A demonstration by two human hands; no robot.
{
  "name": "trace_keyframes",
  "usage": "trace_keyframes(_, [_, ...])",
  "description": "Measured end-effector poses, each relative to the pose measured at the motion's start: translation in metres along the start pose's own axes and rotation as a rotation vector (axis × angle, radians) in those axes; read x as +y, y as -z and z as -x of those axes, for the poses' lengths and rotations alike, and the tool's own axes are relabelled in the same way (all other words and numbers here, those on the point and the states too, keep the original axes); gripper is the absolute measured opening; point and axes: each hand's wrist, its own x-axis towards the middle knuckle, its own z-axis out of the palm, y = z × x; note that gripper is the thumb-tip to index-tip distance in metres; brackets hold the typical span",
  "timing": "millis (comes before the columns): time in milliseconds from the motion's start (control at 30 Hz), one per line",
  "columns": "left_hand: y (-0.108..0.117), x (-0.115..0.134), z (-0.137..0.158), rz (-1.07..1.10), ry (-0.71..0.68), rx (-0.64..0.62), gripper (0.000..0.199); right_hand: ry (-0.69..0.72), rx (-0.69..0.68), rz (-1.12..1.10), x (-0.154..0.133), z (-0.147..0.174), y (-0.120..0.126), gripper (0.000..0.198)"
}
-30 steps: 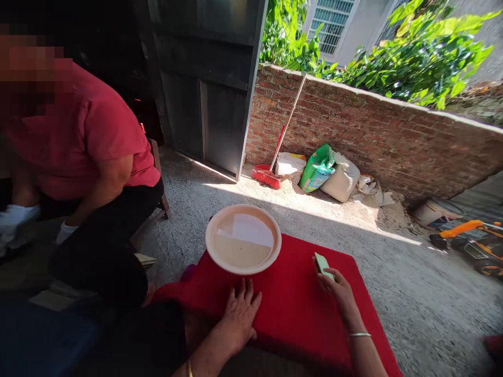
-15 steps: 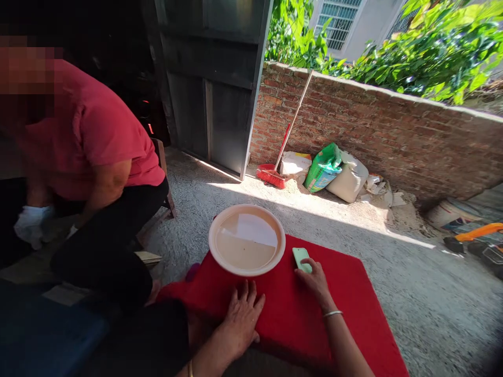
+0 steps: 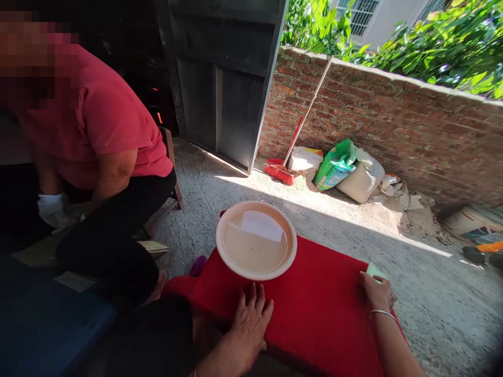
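A round, pale pink basin [image 3: 221, 246] of water stands on the far left part of a red cloth-covered table [image 3: 314, 309]. Just in front of the basin, my left hand [image 3: 251, 319] lies flat on the cloth, fingers spread, holding nothing. At the table's right edge, my right hand [image 3: 379, 293] has its fingers closed around a mint-green phone [image 3: 376, 271]. Most of the phone is hidden by that hand; only its far end shows. A few small dark specks are in the water.
A person [image 3: 121, 115] in a red shirt and white gloves sits at the left. Behind stand a dark metal door [image 3: 236, 104] and a brick wall [image 3: 373, 120]. A red broom [image 3: 283, 173], a green sack [image 3: 336, 165] and a pale sack [image 3: 361, 180] are by the wall.
My right hand has carried the phone rightward from the middle of the table to its right edge. My left hand stays flat on the cloth. The view has shifted slightly.
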Motion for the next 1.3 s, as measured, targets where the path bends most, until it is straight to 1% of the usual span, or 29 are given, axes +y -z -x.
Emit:
trace_keyframes(33, [0.001,0.0,0.001,0.006,-0.002,-0.005,0.1,-0.052,-0.022,0.024,-0.013,0.01,-0.007,0.059])
trace_keyframes(67, [0.003,0.0,0.003,0.013,-0.003,-0.006,0.099,-0.073,-0.054,0.037,-0.028,0.022,-0.016,0.061])
trace_keyframes(100, [0.006,0.0,0.005,0.019,-0.007,-0.005,0.098,-0.053,-0.091,0.036,-0.043,0.035,-0.026,0.061])
trace_keyframes(167, [0.009,0.0,0.008,0.026,-0.017,0.003,0.096,0.078,-0.17,0.013,-0.07,0.063,-0.049,0.056])
trace_keyframes(233, [0.011,0.0,0.011,0.022,-0.021,0.014,0.095,0.222,-0.263,-0.02,-0.09,0.089,-0.071,0.05])
trace_keyframes(300, [0.011,0.001,0.011,0.007,-0.015,0.025,0.096,0.364,-0.363,-0.059,-0.101,0.113,-0.086,0.044])
trace_keyframes(400, [0.01,0.003,0.01,-0.021,-0.002,0.032,0.095,0.517,-0.491,-0.122,-0.102,0.141,-0.094,0.038])
trace_keyframes(500, [0.012,0.004,0.012,-0.038,-0.01,0.051,0.091,0.577,-0.555,-0.169,-0.096,0.158,-0.09,0.039])
trace_keyframes(600, [0.014,0.004,0.018,-0.028,-0.024,0.069,0.088,0.546,-0.557,-0.191,-0.089,0.161,-0.083,0.038])
trace_keyframes(667, [0.016,0.005,0.021,-0.011,-0.042,0.097,0.084,0.5,-0.538,-0.196,-0.083,0.156,-0.076,0.04])
trace_keyframes(733, [0.019,0.008,0.021,0.009,-0.043,0.092,0.086,0.451,-0.505,-0.189,-0.076,0.149,-0.066,0.045])
trace_keyframes(833, [0.026,0.009,0.018,0.041,-0.019,0.013,0.096,0.393,-0.439,-0.151,-0.065,0.144,-0.05,0.048])
trace_keyframes(867, [0.029,0.007,0.018,0.052,-0.029,0.003,0.096,0.379,-0.419,-0.136,-0.061,0.146,-0.046,0.047])
trace_keyframes(933, [0.036,0.0,0.019,0.085,-0.07,0.021,0.087,0.381,-0.388,-0.093,-0.054,0.158,-0.04,0.045])
trace_keyframes(967, [0.04,-0.005,0.02,0.109,-0.095,0.037,0.078,0.405,-0.383,-0.067,-0.05,0.169,-0.039,0.044])
trace_keyframes(1033, [0.049,-0.015,0.024,0.161,-0.119,0.065,0.062,0.5,-0.397,-0.033,-0.043,0.195,-0.038,0.04])
trace_keyframes(1100, [0.057,-0.022,0.028,0.186,-0.1,0.078,0.053,0.632,-0.475,-0.07,-0.034,0.222,-0.036,0.036])
trace_keyframes(1167, [0.064,-0.027,0.032,0.181,-0.073,0.087,0.05,0.736,-0.636,-0.182,-0.023,0.242,-0.031,0.033])
trace_keyframes(1200, [0.066,-0.027,0.033,0.17,-0.065,0.089,0.049,0.75,-0.732,-0.238,-0.017,0.245,-0.027,0.033])
trace_keyframes(1233, [0.068,-0.028,0.034,0.156,-0.06,0.093,0.048,0.727,-0.818,-0.281,-0.01,0.244,-0.021,0.034])
trace_keyframes(1267, [0.069,-0.028,0.034,0.145,-0.058,0.097,0.046,0.672,-0.87,-0.309,-0.002,0.237,-0.014,0.036])
trace_keyframes(1300, [0.069,-0.029,0.034,0.137,-0.056,0.102,0.045,0.599,-0.869,-0.324,0.006,0.226,-0.006,0.04])
